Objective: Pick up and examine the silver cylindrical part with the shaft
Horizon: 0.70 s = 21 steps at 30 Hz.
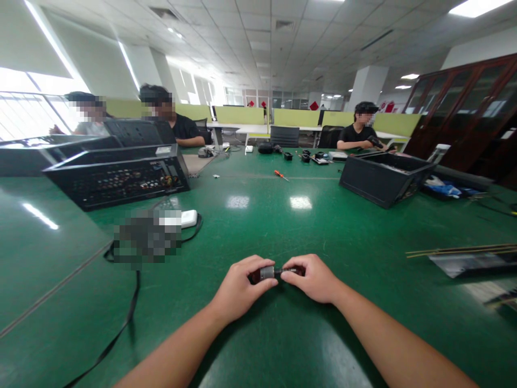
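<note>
Near the table's front middle, my left hand point(238, 288) is closed around a small grey metal cylinder point(267, 272), thumb and fingers on its two sides. A thin dark shaft point(278, 272) runs from the cylinder towards my right hand point(317, 281). The right fingers are pinched round the shaft's other end, a dark, slender part that they half cover. Both hands are close together, low over the green table point(258, 226). Exactly what kind of part it is, I cannot make out.
Open black computer cases stand at left point(121, 172) and right point(383, 178). An orange screwdriver point(279, 173) lies ahead. A lanyard with a white box point(188, 218) is at left; brass-coloured rods point(464, 250) lie at right. Three people sit across the table.
</note>
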Each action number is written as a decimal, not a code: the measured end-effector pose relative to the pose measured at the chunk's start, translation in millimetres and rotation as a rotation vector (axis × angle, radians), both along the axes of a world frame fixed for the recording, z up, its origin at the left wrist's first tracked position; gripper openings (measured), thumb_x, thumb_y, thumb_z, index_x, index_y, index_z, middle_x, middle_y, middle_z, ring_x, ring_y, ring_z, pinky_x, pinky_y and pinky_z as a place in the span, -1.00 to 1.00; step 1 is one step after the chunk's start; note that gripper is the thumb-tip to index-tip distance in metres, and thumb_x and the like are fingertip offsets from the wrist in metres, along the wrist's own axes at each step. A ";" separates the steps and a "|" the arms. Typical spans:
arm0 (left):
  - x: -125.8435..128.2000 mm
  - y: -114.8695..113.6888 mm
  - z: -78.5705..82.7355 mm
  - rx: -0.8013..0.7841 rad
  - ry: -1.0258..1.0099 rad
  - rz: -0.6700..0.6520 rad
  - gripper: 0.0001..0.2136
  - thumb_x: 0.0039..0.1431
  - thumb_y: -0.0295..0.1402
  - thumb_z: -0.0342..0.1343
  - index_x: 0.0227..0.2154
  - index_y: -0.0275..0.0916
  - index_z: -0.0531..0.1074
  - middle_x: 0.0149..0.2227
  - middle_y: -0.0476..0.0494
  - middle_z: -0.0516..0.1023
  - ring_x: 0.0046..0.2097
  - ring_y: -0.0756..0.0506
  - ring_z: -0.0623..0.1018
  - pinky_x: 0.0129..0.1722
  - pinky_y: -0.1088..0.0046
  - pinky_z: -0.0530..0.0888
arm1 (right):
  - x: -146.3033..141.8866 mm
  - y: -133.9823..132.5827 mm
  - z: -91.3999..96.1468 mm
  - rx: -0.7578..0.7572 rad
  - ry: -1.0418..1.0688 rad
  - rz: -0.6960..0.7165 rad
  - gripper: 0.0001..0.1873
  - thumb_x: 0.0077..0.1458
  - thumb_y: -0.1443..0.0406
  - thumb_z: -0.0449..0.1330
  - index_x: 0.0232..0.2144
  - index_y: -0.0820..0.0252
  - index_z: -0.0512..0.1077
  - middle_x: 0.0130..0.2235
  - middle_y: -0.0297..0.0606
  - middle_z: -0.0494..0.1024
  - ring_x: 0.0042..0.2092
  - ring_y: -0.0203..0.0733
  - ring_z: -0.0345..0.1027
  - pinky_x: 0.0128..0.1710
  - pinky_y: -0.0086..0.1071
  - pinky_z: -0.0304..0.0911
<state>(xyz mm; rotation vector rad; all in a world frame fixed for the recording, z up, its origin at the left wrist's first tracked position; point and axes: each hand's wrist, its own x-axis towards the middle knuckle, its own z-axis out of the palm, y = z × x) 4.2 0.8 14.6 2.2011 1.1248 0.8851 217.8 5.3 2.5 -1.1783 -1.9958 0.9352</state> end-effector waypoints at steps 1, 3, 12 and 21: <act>0.0 0.0 0.1 0.002 0.001 0.001 -0.76 0.11 -0.25 0.22 -0.15 -0.16 0.52 -0.26 -0.10 0.57 -0.23 -0.12 0.53 -0.21 0.38 0.44 | 0.2 0.1 0.2 -0.003 -0.001 -0.002 -0.78 0.08 0.22 0.20 -0.33 0.24 0.58 -0.45 -0.30 0.56 -0.44 -0.28 0.33 -0.44 -0.45 0.17; 0.2 -0.2 0.5 0.005 0.001 0.002 -0.76 0.11 -0.24 0.22 -0.16 -0.16 0.52 -0.26 -0.09 0.57 -0.23 -0.12 0.53 -0.21 0.39 0.44 | 0.5 0.1 0.7 -0.007 0.001 -0.006 -0.78 0.07 0.22 0.20 -0.33 0.24 0.58 -0.45 -0.30 0.56 -0.44 -0.28 0.34 -0.44 -0.45 0.17; 0.0 -0.3 0.6 0.004 0.006 -0.005 -0.76 0.13 -0.24 0.21 -0.15 -0.15 0.52 -0.25 -0.09 0.56 -0.22 -0.12 0.52 -0.21 0.39 0.43 | 2.6 1.7 -1.6 -0.054 0.025 0.015 -0.79 0.06 0.24 0.21 -0.33 0.24 0.57 -0.48 -0.32 0.53 -0.46 -0.29 0.31 -0.46 -0.46 0.16; -0.6 0.2 -0.5 0.020 0.005 0.008 -0.77 0.12 -0.24 0.22 -0.16 -0.15 0.52 -0.26 -0.08 0.56 -0.22 -0.11 0.53 -0.22 0.40 0.43 | 4.2 2.4 -2.6 -0.102 0.074 0.020 -0.80 0.06 0.24 0.21 -0.32 0.25 0.55 -0.49 -0.33 0.50 -0.47 -0.30 0.29 -0.46 -0.46 0.16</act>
